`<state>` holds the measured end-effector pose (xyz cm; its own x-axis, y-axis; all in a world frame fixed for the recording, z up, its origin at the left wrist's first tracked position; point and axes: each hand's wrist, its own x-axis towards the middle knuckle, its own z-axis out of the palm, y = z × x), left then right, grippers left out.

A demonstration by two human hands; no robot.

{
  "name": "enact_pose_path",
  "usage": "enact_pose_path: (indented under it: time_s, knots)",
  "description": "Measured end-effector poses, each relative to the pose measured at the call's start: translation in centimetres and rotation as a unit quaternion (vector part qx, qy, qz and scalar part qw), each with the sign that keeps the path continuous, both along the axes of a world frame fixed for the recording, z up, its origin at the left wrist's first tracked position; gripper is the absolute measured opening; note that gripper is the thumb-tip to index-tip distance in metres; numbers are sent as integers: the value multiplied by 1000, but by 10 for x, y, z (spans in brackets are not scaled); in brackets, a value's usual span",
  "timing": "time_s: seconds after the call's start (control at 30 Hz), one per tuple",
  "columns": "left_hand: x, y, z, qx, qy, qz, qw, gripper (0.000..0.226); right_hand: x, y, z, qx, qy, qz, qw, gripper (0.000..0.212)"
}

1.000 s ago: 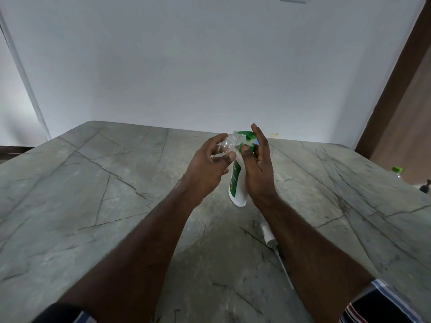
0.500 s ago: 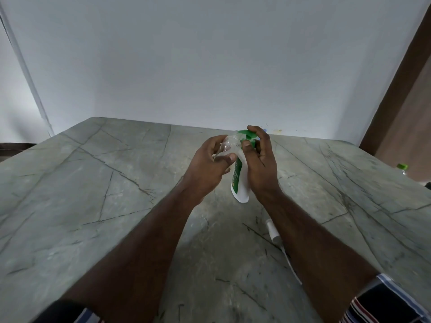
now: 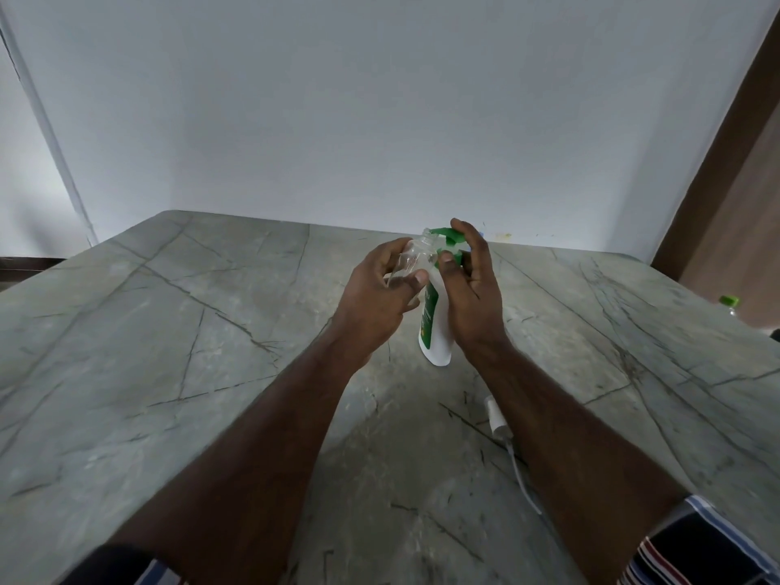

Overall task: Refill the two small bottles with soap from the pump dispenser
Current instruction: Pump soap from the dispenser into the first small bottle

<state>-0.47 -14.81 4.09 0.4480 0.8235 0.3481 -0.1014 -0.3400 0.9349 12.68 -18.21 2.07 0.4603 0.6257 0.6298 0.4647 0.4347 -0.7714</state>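
Clear small bottle (image 3: 411, 263) gripped in left hand (image 3: 375, 297), tilted, mouth at green pump nozzle. Right hand (image 3: 470, 289) curled round pump dispenser (image 3: 434, 327) upright on table (image 3: 169, 331), fingers (image 3: 462, 230) atop pump head. Light, likely slippery; best held mid-body.

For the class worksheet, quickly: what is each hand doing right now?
Left hand: grips the small clear bottle.
Right hand: on the pump dispenser, fingers over its green pump head.
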Motion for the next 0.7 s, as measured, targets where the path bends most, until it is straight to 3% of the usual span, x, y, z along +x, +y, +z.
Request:
enact_pose_path:
  time_s: [0.2, 0.4, 0.6, 0.7]
  knots:
    - [1, -3, 1, -5, 3, 4, 1000, 46, 2, 0, -3, 6, 2, -17, 1000, 33]
    - [1, -4, -1, -21, -16, -9, 1000, 44, 3, 4, -4, -1, 29, 20, 999, 40]
    - [4, -2, -1, -9, -19, -15, 1000, 46, 1, 8, 4, 34, 160, 111, 980, 39]
    - [4, -3, 0, -9, -25, -24, 999, 44, 1, 9, 14, -14, 256, 144, 956, 63]
